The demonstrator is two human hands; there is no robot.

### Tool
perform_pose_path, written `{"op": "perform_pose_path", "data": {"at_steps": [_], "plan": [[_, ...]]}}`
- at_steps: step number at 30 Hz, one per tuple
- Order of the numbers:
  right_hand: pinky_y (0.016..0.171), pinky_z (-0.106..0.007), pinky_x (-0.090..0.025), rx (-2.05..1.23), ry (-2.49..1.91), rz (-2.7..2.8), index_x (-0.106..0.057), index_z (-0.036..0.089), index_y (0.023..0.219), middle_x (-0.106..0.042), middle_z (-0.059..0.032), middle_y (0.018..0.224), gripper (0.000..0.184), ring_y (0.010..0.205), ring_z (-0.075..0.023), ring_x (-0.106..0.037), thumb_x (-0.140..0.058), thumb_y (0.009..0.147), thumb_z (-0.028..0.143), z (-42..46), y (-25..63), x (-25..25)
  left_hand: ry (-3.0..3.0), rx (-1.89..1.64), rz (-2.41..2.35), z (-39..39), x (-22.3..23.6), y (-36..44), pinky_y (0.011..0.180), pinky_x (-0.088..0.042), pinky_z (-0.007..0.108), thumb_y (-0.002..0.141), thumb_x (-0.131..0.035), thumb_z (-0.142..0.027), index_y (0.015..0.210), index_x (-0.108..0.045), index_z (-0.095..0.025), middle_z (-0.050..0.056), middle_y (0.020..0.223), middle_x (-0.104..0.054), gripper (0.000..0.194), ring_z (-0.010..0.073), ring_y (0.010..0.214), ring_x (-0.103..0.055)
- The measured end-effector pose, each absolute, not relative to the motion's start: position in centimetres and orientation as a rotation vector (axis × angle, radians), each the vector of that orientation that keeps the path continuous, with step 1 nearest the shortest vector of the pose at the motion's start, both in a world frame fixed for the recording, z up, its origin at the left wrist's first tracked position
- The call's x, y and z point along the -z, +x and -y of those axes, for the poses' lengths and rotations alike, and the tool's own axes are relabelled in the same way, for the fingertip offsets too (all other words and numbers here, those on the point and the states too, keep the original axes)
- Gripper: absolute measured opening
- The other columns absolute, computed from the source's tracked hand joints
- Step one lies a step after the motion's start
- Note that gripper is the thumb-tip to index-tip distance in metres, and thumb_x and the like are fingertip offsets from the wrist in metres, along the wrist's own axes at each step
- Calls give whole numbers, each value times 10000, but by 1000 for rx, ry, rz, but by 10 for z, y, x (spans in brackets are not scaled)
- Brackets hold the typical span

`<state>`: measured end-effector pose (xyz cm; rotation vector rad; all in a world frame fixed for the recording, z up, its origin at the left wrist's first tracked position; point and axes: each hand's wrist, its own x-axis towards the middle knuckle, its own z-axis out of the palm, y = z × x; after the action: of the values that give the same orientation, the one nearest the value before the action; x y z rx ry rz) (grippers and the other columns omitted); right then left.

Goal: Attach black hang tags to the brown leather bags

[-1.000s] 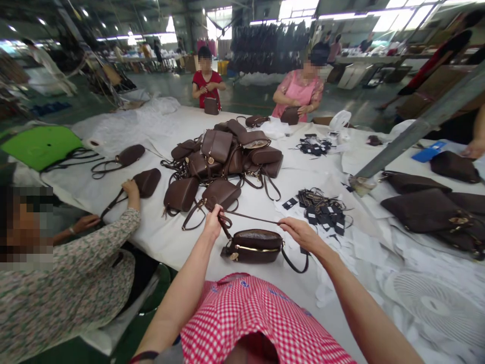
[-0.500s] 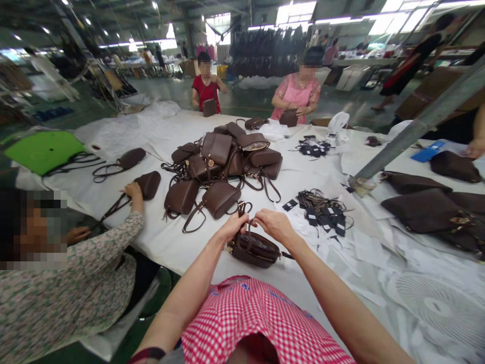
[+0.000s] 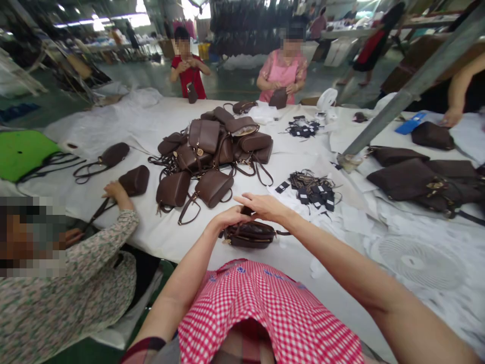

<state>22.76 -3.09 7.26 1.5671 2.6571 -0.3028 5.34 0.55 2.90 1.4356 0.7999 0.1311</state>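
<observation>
Directly before me an unzipped brown handbag (image 3: 250,236) rests on the table, its opening facing up and a gold zip along its edge. Above its left end, my left hand (image 3: 232,217) is closed around the bag's gathered brown strap (image 3: 247,210). My right hand (image 3: 266,207) reaches across from the other side, its fingers bent over the same strap bundle and partly over my left fingers. Part of the strap is hidden between both hands. Another stretch of strap runs out from the bag's right end.
A heap of brown handbags (image 3: 204,136) lies beyond my hands. Black tags (image 3: 314,192) are piled to the right, near a slanted metal pole (image 3: 405,96) and a white fan (image 3: 417,260). A co-worker's hand (image 3: 115,193) touches a bag at left. Two people stand across the table.
My right hand has moved left over my left hand, and the raised strap loop is now bunched between them. The view has shifted; the person in red has raised their hands.
</observation>
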Motion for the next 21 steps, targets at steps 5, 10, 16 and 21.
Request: {"op": "perform_pose_path", "data": {"at_steps": [5, 10, 16, 21], "plan": [[692, -240, -418, 823, 1318, -2703, -611, 179, 1205, -703, -77, 925, 341, 809, -180, -630, -540, 929, 365, 28, 250, -74, 1481, -47, -670, -3, -32, 56, 528, -355, 222, 686, -637, -262, 666, -596, -145, -19, 569, -527, 126, 106, 542, -457], [665, -212, -407, 1079, 1304, -2726, -680, 146, 1072, -692, -51, 854, 252, 739, -139, -586, -584, 896, 299, 24, 265, -63, 1419, -28, -659, 1, -27, 52, 621, -427, 234, 717, -654, -292, 755, -608, -138, 6, 618, -592, 166, 126, 593, -540], [577, -184, -412, 1499, 1362, -2552, -673, 132, 1051, -668, -20, 818, 285, 632, -102, -577, -593, 873, 339, 16, 273, -44, 1412, 1, -695, 2, -26, 51, 580, -414, 221, 735, -641, -286, 858, -579, -149, -25, 620, -566, 194, 109, 568, -524], [753, -214, -433, 1181, 1997, -2582, -640, 140, 1142, -686, -53, 966, 342, 858, -138, -602, -459, 956, 362, 27, 321, -23, 1289, -233, -828, -1, -12, 53, 486, -345, 189, 761, -631, -349, 857, -496, -171, -78, 585, -438, 243, 60, 475, -416]]}}
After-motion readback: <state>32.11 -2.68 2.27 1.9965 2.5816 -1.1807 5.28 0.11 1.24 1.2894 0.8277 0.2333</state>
